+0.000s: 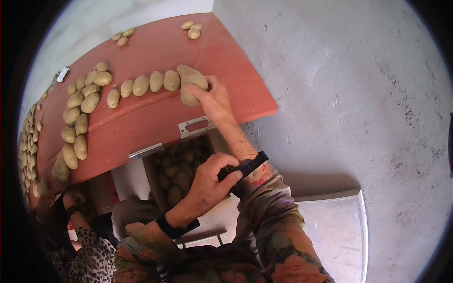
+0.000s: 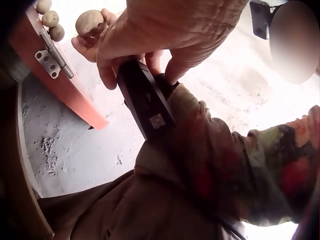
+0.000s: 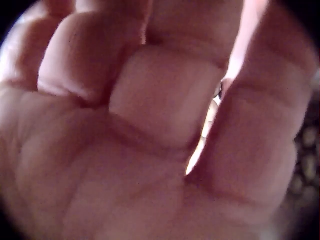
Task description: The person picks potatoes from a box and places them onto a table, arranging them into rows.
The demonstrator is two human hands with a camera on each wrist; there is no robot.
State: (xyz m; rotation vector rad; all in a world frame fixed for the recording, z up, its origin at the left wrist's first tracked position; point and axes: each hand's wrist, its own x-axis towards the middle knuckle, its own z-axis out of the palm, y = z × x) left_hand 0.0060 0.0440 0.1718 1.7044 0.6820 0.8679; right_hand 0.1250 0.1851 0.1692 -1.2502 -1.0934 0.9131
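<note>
In the head view my right hand (image 1: pixel 217 101) grips a potato (image 1: pixel 188 98) at the right end of a row of potatoes (image 1: pixel 140 85) on the red board (image 1: pixel 155 111). Another potato (image 1: pixel 193 77) lies against the held one. The fingers and thumb of my left hand (image 1: pixel 205 181) curl round the black wrist camera (image 1: pixel 243 174) strapped to my right wrist. From the left wrist, the left hand (image 2: pixel 175 30) grips that black camera (image 2: pixel 142 100), with the right hand's potato (image 2: pixel 90 23) beyond. Close-up fingers (image 3: pixel 160 95) fill most of the right wrist view.
A double line of potatoes (image 1: pixel 81 123) runs down the board's left part. Small clusters (image 1: pixel 193 33) sit near its far edge. Below the board is a box of potatoes (image 1: pixel 177 172). Someone in a leopard-print sleeve (image 1: pixel 92 250) is at lower left; a grey wall (image 1: pixel 339 94) stands right.
</note>
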